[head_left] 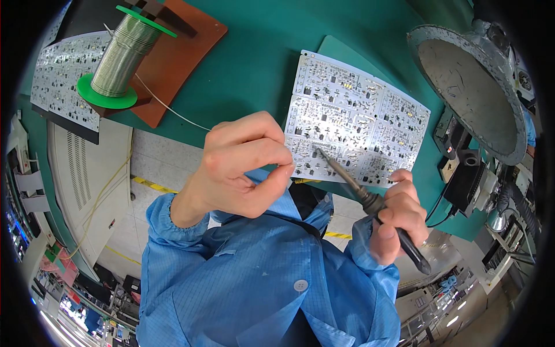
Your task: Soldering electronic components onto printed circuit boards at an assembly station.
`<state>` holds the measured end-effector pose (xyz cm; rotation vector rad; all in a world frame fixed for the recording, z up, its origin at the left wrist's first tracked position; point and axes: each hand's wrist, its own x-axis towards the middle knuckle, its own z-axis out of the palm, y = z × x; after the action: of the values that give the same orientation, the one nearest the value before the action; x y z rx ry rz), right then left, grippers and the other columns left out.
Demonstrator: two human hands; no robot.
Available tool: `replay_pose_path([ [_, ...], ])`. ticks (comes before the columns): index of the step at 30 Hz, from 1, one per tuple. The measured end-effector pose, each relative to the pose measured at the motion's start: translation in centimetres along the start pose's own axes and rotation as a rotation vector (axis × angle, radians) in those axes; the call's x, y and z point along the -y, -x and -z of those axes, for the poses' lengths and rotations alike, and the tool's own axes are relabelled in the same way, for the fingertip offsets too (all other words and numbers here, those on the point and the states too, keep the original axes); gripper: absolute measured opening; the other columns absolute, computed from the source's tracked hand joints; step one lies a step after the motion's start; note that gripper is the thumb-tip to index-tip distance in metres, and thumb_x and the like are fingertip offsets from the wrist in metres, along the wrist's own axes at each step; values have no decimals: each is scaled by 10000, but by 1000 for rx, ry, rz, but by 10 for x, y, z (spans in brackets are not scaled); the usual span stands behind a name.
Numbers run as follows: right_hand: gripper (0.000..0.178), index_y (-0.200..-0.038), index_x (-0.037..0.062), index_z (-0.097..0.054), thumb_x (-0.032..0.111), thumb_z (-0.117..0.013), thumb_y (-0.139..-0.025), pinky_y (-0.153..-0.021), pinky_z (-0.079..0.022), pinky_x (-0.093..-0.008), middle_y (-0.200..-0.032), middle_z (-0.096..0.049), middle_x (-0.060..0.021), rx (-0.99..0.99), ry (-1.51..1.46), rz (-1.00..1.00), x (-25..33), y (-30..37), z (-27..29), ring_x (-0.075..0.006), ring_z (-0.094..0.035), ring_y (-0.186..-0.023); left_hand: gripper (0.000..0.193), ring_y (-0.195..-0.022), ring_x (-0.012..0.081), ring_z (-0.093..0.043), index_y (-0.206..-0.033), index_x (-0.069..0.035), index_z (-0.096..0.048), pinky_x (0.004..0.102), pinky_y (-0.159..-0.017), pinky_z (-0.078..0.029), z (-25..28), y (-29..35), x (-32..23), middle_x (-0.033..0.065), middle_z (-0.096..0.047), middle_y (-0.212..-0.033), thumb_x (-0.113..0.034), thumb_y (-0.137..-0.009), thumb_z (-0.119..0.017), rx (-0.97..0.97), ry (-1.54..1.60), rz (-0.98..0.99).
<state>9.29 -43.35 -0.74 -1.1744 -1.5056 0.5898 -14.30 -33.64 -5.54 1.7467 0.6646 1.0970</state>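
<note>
Solder wire runs from its spool into my left hand, which is closed with thumb and forefinger pinched at the left edge of a white circuit board panel. The wire's end at the fingertips is too small to make out. My right hand grips a soldering iron by its black handle, at the panel's near right corner. The iron slants up to the left, its tip over the panel's lower left part; whether it touches cannot be told. Small dark components dot the panel, which lies on a green mat.
The solder spool, with green flanges, stands on a brown stand at the far left. Beside it lies another populated panel. A round fume hood hangs at the right, above black equipment on the green bench.
</note>
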Motion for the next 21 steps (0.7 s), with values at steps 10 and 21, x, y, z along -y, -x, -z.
replay_pose_path([
  [10, 198, -802, 30, -646, 221, -700, -789, -740, -446, -483, -607, -580, -58, 7, 25, -32, -8, -16, -4, -208, -472, -558, 193, -630, 162, -544, -776, 4, -683, 265, -515, -382, -5, -11, 3, 94, -585, -753, 93, -611, -731, -88, -85, 1],
  [21, 185, -793, 17, -661, 195, -702, -761, -713, -443, -463, -604, -578, -59, 39, 8, -30, -11, -16, -8, -209, -479, -553, 192, -598, 153, -532, -758, -4, -671, 262, -491, -362, -5, -9, 7, 81, -572, -728, 93, -600, -721, -77, -99, -4],
])
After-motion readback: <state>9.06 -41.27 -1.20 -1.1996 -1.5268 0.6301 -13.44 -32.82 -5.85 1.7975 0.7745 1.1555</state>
